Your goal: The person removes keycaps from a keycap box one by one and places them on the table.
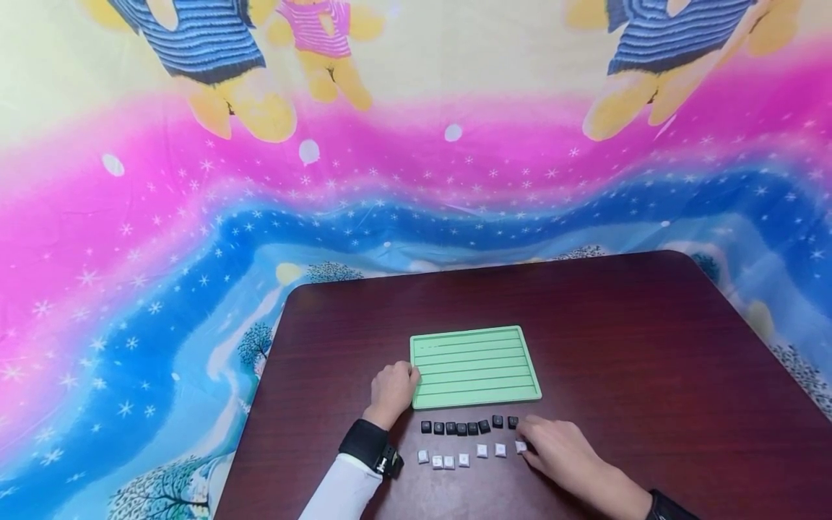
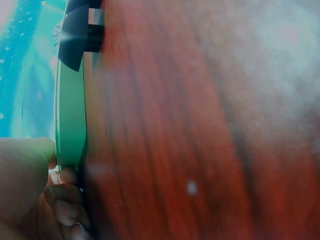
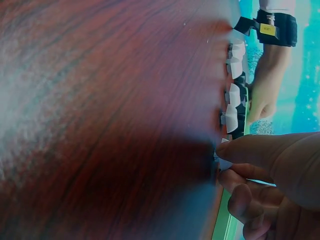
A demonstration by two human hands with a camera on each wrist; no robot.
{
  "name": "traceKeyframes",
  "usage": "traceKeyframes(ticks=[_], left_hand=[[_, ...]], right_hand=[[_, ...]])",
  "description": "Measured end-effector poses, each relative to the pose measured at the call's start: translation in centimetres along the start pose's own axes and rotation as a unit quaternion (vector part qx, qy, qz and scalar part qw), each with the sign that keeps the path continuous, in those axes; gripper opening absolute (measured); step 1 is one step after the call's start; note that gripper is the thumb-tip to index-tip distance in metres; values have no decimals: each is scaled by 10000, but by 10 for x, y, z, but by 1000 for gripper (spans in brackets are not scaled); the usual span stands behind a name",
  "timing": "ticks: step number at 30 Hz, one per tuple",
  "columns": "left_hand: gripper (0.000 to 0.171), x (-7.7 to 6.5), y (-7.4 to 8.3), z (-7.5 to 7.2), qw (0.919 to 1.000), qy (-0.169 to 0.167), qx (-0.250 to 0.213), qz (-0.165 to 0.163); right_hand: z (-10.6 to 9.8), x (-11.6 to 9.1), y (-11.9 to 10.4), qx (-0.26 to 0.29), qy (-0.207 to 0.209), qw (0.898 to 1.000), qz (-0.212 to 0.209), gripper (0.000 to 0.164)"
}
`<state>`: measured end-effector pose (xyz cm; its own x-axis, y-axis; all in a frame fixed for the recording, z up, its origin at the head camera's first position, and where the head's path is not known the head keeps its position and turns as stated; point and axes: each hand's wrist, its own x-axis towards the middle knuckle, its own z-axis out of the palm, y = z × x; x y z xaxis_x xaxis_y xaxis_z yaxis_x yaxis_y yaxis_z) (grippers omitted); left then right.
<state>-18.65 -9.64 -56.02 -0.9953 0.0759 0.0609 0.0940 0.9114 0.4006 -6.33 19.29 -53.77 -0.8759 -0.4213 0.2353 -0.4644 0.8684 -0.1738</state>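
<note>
My left hand (image 1: 393,390) holds the left edge of a shallow green tray (image 1: 477,367) with ridged rows. In the left wrist view its thumb lies over the rim of the tray (image 2: 71,115) and the other fingers curl beneath. Toward the front right, my right hand (image 1: 560,448) pinches a white keycap (image 1: 521,447) at the right end of a row of white keycaps (image 1: 464,460). Thumb and fingertips are on both sides of that keycap (image 3: 224,161) in the right wrist view. Just behind runs a row of black keycaps (image 1: 461,429), its right end beside the right fingers.
The dark brown wooden table (image 1: 650,347) extends around the tray. A patterned cloth (image 1: 416,166) hangs behind the table and along its left side. Both wrists wear black straps; the left strap (image 1: 365,442) carries a small camera.
</note>
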Motion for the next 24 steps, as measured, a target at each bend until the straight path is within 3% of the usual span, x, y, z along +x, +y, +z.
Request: traceKeyframes(ticks=[14,24], left_hand=[[46,0,1,0,9999,-33,-94,-34],[52,-1,-1,-2,9995,-202,-241,-58]], right_hand=[[-4,0,3,3,-111,9999,-18,31],[-15,9,5,312,85,9993,195,27]])
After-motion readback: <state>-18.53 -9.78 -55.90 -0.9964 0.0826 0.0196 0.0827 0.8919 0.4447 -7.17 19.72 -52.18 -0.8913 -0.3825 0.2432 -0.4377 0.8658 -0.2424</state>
